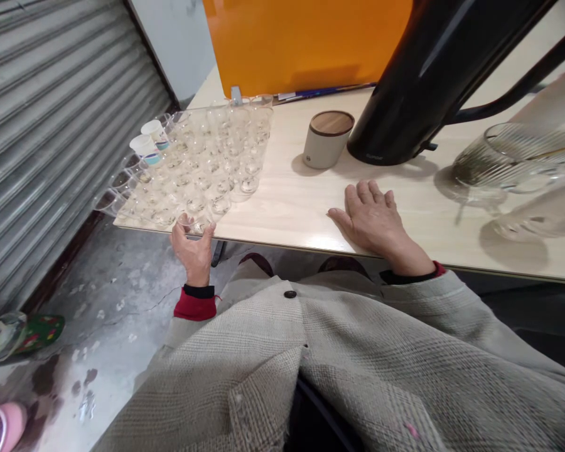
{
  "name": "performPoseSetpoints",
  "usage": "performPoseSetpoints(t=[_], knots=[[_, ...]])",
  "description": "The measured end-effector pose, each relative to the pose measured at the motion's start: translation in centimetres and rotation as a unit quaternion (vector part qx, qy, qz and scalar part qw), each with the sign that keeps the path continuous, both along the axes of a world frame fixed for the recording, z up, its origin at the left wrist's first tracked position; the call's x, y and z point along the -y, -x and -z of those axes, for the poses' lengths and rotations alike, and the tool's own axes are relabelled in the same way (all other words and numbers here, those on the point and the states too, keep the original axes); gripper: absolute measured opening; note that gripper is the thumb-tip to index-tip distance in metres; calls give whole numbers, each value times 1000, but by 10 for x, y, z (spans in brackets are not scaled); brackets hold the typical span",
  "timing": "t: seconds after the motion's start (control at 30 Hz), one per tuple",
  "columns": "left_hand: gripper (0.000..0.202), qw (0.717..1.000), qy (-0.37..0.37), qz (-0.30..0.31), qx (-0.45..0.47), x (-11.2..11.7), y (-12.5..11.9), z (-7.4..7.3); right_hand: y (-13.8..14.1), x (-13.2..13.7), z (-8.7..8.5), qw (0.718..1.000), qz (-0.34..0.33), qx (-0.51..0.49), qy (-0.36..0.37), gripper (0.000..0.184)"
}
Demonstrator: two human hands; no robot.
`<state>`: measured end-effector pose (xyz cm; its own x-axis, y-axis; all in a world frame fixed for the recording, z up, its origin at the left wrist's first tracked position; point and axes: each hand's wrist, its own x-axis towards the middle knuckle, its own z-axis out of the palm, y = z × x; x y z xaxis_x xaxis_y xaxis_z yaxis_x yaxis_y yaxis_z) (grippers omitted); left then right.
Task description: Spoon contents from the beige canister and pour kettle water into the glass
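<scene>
My left hand (194,251) is at the near edge of the table, its thumb and fingers curled around a small clear cup (198,224). That cup belongs to a dense group of clear cups (216,150) standing on the left end of the tabletop, with bits of dark print or residue showing in them. My right hand (374,220) lies palm down and flat on the wood, fingers spread, holding nothing. Beyond it stands a grey canister (322,147) with a wooden lid (331,123), and a tall black kettle (409,94) is just right of that.
Two white paper cups (145,148) stand at the group's left side. A ribbed glass pitcher (480,160) sits on the right of the table (282,207). An orange panel (306,44) rises behind. Below left are a pink bucket (16,417) and a roller shutter (61,119).
</scene>
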<state>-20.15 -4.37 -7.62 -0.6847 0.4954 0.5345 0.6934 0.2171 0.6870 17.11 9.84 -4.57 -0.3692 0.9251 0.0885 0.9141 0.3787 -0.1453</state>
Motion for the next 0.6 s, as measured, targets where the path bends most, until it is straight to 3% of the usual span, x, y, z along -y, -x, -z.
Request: performPoseSetpoints(t=[0.6], knots=[[64,999,4,-42,-27,-6,-2,-2,0,1,2,1000,-13,-8,-19,80]])
